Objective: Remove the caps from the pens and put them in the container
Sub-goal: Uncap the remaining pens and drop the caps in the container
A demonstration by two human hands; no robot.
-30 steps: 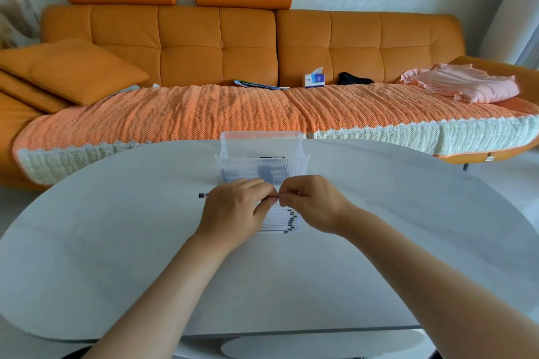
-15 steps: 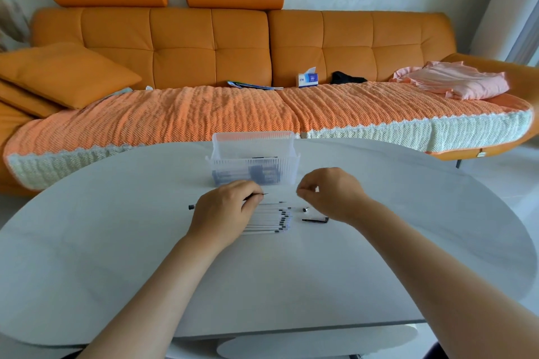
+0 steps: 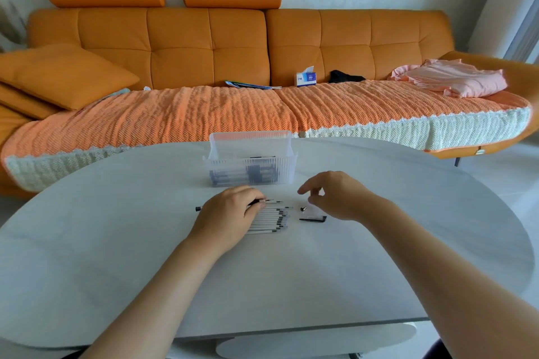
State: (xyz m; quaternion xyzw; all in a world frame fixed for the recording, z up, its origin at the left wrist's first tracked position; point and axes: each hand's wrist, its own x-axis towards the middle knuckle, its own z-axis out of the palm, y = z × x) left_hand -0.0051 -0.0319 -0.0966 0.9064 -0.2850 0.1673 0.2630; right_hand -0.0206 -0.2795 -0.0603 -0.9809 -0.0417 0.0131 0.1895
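Uncapped pen [image 3: 269, 201] in hand, ready for the container [image 3: 250, 167] by the far edge.
The left hand [image 3: 230, 214] grips it above a row of pens [image 3: 272, 220] at the middle of the surface [image 3: 379, 242]; the right hand [image 3: 335, 198] hovers slack and empty over a cap [image 3: 312, 219]. Next, likely — lift the pen over the container's near wall.

A smooth, matt, pale grey finish is being shown by the worktop [image 3: 379, 256]. At 12 o'clock, the container [image 3: 233, 173] is being seen as clear, ribbed plastic. White plastic barrels are being shown by the pens [image 3: 271, 220], with a black plastic cap [image 3: 312, 219] at their 3 o'clock. Coarse woven cloth is being seen on the throw [image 3: 204, 114].
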